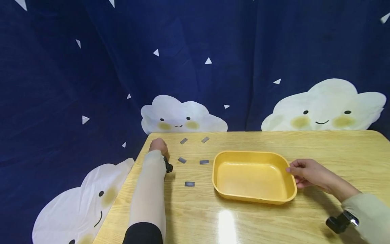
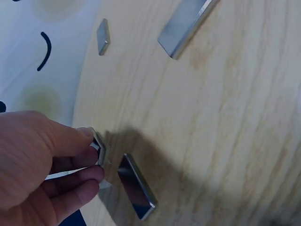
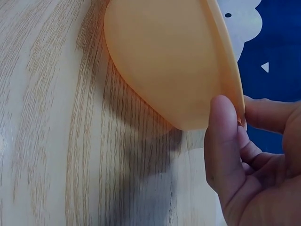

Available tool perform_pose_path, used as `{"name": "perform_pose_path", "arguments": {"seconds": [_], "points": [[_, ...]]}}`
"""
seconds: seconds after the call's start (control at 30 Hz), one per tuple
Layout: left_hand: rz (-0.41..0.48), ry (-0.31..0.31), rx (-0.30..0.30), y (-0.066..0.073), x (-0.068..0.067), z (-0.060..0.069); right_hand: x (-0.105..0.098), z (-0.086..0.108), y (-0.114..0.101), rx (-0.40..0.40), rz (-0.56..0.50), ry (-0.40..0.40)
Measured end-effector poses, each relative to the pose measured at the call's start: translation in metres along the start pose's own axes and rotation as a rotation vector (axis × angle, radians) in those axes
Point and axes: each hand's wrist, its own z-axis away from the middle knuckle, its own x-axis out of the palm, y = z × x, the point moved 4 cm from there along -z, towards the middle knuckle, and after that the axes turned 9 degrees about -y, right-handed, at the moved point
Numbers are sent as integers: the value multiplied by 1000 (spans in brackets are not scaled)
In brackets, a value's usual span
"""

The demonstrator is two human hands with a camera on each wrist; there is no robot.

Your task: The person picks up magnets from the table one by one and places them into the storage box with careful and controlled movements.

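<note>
Metal bars (image 1: 189, 184), five of them plain in the head view, lie flat on your one wooden table (image 1: 341, 145), left of the single yellow tray (image 1: 251, 179). One bar is closest to you among them; to its right, your right hand (image 1: 310, 173) pinches the tray's right rim between thumb and fingers. Two bars come next, then two more toward the back edge. Near the far left corner, your left hand (image 1: 158, 146) pinches one metal piece (image 2: 101, 150). Another bar (image 2: 136, 187) lies just beside those fingertips; I cannot tell whether it is among the five. Farthest off hangs one dark blue curtain (image 1: 182, 40) with three smiling clouds (image 1: 332, 101).
</note>
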Motion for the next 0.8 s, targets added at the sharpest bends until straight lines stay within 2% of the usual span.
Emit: {"name": "perform_pose_path", "arguments": {"seconds": [0.2,0.57,0.8], "points": [[51,26,-21,-4,0,0,1,1,-2,11,8,2],[77,124,-115,-2,4,-9,0,2,1,18,-6,-6],[75,103,-116,-2,5,-16,0,2,2,16,-3,0]]}}
